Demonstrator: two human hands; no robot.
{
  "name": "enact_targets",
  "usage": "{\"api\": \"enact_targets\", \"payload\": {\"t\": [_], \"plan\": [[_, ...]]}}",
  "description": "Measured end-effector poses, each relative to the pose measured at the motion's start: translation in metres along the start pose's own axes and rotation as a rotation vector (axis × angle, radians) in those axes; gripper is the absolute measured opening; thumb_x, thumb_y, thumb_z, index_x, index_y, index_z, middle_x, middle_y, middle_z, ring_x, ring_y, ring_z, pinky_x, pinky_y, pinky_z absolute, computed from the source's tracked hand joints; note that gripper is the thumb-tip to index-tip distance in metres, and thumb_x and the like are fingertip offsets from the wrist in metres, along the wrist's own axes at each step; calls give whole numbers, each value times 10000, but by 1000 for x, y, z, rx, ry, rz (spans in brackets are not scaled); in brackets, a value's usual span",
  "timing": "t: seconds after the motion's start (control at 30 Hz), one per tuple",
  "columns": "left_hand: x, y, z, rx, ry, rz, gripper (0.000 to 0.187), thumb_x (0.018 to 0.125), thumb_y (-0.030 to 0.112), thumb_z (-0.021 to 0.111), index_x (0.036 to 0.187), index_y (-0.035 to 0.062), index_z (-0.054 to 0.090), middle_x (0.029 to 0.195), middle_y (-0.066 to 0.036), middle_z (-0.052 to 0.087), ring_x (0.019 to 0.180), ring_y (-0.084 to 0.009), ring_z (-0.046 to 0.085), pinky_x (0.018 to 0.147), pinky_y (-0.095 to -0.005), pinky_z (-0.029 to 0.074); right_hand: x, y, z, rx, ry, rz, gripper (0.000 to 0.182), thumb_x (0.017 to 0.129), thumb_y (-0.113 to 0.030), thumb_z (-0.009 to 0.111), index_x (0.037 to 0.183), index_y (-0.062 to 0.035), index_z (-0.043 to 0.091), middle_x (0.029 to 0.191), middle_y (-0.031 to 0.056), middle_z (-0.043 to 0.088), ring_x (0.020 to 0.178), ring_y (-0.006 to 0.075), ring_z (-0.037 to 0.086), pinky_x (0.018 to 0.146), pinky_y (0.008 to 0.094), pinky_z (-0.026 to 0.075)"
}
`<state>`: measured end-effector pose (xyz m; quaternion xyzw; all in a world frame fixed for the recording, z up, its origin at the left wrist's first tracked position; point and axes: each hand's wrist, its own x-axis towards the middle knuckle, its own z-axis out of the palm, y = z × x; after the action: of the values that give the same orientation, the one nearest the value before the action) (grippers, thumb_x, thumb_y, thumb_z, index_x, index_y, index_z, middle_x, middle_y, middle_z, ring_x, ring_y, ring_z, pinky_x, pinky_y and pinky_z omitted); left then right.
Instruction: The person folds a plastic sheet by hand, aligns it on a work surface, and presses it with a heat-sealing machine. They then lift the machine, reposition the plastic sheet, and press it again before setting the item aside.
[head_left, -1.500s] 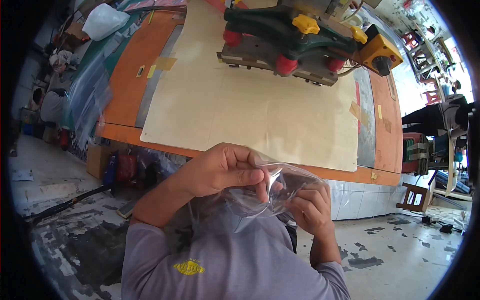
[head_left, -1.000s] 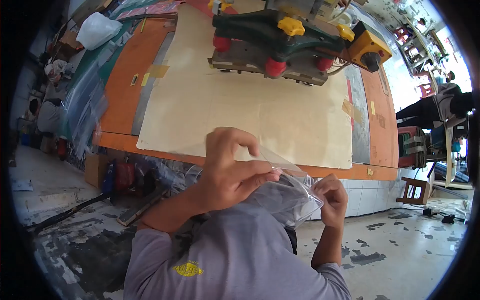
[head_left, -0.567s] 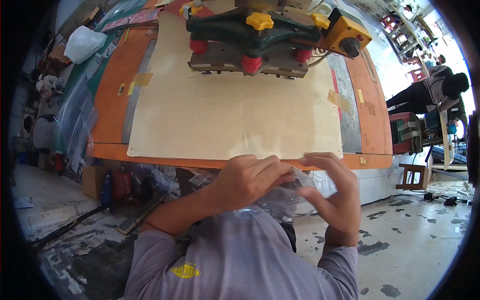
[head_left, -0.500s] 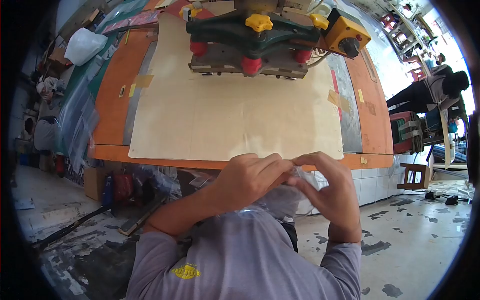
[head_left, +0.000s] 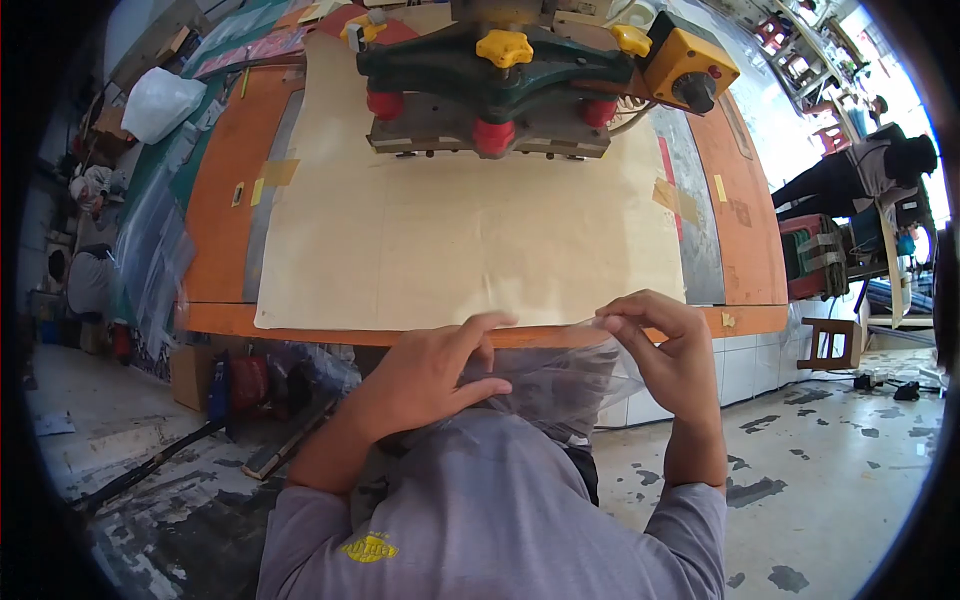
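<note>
A clear plastic sheet (head_left: 555,375) hangs in front of my body, below the near edge of the orange table (head_left: 230,320). My right hand (head_left: 665,350) pinches its upper right corner between thumb and fingers. At the sheet's left side, my left hand (head_left: 430,375) has its thumb and fingers apart, with nothing visibly gripped. A large cream sheet (head_left: 470,240) lies flat on the table just beyond both hands.
A dark green press head (head_left: 495,85) with yellow knobs and red feet stands over the cream sheet's far part. Beside it is a yellow control box (head_left: 690,70). A white plastic bag (head_left: 163,105) lies at the left. Another person (head_left: 860,175) is at the far right.
My hands have moved apart, the left one going left and opening. The plastic, bunched between them before, is now spread out wider from my right hand.
</note>
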<state>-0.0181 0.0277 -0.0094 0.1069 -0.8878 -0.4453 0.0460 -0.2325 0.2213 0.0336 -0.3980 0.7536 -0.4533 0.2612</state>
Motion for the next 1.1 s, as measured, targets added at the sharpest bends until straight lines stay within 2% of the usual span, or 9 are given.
{"api": "enact_targets", "payload": {"t": [0.07,0.27,0.37,0.47,0.6,0.67,0.8,0.97,1.1], "plan": [[-4,-25,8,77,69,222,277,938,279,808,1098,79,701,983,-88,739,736,-294,717,693,-384,564,2,4,-2,-12,37,-38,132,988,-66,754,1041,54,773,942,111,761,863,165,728,792,307,566],[-10,-35,15,96,154,91,123,978,166,745,1008,59,691,909,-74,763,787,-291,749,722,-378,586,3,3,-5,2,115,-32,115,986,-55,748,1022,52,770,940,108,743,845,155,724,771,297,566],[-9,-41,17,195,351,234,98,989,172,734,1023,92,689,804,-58,736,703,-269,725,624,-386,553,5,-2,-7,-30,172,-50,104,984,-45,742,1016,51,768,919,93,726,829,146,716,748,292,562],[-12,-31,-7,213,339,196,198,949,234,794,1034,94,683,750,-52,712,671,-258,719,603,-375,541,11,-8,-11,-39,207,-37,104,993,-37,724,1007,60,760,925,76,706,798,121,695,726,263,559],[18,2,-84,142,43,-189,383,858,259,901,1100,91,657,650,-17,615,544,-136,571,624,-317,499,48,6,-16,-212,260,-101,105,968,-45,736,1022,38,770,900,108,709,707,145,676,652,306,520],[44,-28,-112,-18,-72,-195,348,895,195,863,1137,89,636,712,-43,619,642,-122,562,655,-326,473,86,39,-20,-201,252,-99,119,951,-59,746,1017,36,774,874,125,723,682,178,683,646,330,522],[71,-82,-127,153,53,-38,201,916,83,779,1078,74,660,882,-90,639,827,-194,643,739,-355,511,141,66,-7,-312,168,76,137,923,-81,760,987,37,782,811,162,741,665,248,702,660,380,541],[77,-146,-105,407,171,237,191,865,-13,709,1023,89,740,1035,-82,650,961,-303,676,843,-403,545,159,96,11,-362,172,-70,136,900,-64,770,998,25,738,792,194,727,678,298,708,692,412,559],[60,-133,-87,658,338,197,249,829,1,729,1056,98,765,1171,-110,643,1102,-342,644,967,-444,518,148,91,24,-592,310,-292,127,875,-45,780,964,-9,697,900,136,688,851,311,686,772,432,559]]}}
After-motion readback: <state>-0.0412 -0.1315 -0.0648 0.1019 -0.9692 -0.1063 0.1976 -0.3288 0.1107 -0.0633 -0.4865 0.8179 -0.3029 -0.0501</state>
